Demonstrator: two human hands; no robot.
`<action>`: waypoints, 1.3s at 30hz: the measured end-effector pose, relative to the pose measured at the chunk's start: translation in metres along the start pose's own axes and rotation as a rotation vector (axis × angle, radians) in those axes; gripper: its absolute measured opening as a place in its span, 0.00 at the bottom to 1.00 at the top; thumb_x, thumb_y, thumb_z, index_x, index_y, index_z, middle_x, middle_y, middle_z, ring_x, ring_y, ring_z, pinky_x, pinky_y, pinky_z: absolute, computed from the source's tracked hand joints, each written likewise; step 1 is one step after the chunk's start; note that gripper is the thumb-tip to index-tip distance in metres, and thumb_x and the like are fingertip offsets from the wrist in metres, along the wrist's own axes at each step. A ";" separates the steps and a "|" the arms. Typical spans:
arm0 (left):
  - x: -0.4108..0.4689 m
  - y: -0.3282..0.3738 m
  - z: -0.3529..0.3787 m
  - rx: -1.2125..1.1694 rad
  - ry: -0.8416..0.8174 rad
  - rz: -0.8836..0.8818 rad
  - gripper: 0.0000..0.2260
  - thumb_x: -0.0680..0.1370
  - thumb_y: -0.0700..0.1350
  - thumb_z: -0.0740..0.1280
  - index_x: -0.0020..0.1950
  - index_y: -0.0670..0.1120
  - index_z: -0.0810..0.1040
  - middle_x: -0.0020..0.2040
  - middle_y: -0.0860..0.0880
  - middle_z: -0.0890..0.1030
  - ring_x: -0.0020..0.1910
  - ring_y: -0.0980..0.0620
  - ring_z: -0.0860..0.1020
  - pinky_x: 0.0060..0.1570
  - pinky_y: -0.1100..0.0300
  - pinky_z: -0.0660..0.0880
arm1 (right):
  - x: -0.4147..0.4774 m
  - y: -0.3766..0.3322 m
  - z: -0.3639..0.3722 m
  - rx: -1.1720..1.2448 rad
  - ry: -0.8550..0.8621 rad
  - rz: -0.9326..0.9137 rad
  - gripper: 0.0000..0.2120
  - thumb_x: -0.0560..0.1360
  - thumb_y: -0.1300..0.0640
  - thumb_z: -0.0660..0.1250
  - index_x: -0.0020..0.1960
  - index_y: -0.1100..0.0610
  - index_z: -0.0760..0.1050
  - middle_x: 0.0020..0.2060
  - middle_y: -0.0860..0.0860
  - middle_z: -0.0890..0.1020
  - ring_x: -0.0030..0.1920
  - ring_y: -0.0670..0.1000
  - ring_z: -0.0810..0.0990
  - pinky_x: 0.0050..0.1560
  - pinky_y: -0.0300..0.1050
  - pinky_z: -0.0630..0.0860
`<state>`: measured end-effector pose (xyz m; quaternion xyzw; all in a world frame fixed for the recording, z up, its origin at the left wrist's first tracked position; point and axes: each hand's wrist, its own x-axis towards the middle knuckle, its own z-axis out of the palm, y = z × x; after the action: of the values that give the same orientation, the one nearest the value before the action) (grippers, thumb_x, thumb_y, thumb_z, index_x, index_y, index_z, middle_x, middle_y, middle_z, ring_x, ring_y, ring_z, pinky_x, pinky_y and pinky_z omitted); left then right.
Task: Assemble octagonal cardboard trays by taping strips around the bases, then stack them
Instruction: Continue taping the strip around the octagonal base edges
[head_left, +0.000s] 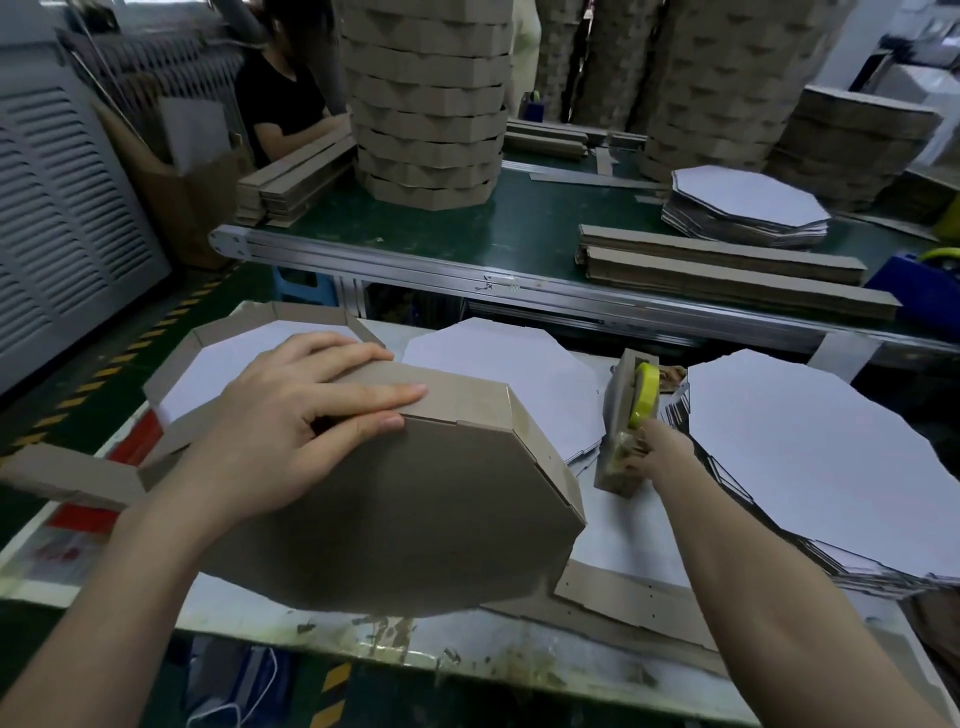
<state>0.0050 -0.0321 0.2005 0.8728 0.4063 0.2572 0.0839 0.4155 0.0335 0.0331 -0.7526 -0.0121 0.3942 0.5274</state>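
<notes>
Tray bottom-up, tilted, mid-desk, beside dispenser. Left hand on upper rim, fingers straight, slightly apart, pressing strip. Right hand at dispenser front; whether its fingers clamp anything, cannot tell.

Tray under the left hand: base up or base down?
Base up and tilted. The tray shows its brown octagonal underside to the camera; the left hand presses the rim strip on top.

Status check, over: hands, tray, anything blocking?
Left hand pressing strip onto upturned tray. Right hand gripping tape dispenser. Nothing between tray and dispenser.
</notes>
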 end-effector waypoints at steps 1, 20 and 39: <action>0.000 0.000 0.000 0.001 0.005 -0.001 0.17 0.76 0.61 0.56 0.62 0.63 0.76 0.64 0.54 0.77 0.65 0.48 0.71 0.60 0.47 0.68 | -0.001 0.001 0.001 0.070 0.020 -0.002 0.14 0.75 0.58 0.70 0.57 0.63 0.74 0.46 0.57 0.78 0.44 0.55 0.79 0.54 0.54 0.81; -0.002 -0.004 0.000 -0.008 0.019 -0.009 0.17 0.76 0.61 0.57 0.61 0.62 0.78 0.63 0.55 0.78 0.64 0.49 0.72 0.59 0.48 0.70 | 0.001 0.078 -0.036 0.140 -0.041 -0.236 0.05 0.79 0.68 0.65 0.43 0.65 0.74 0.67 0.61 0.75 0.61 0.57 0.77 0.65 0.52 0.73; -0.026 -0.031 -0.002 0.059 -0.033 0.027 0.19 0.78 0.64 0.48 0.67 0.67 0.67 0.68 0.54 0.74 0.66 0.49 0.68 0.61 0.53 0.64 | -0.207 -0.026 0.037 -0.087 -0.471 -0.668 0.30 0.80 0.61 0.66 0.74 0.40 0.60 0.41 0.53 0.87 0.23 0.47 0.64 0.24 0.37 0.68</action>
<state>-0.0305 -0.0317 0.1818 0.8845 0.4003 0.2318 0.0611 0.2612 -0.0160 0.1693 -0.6179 -0.3930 0.3620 0.5768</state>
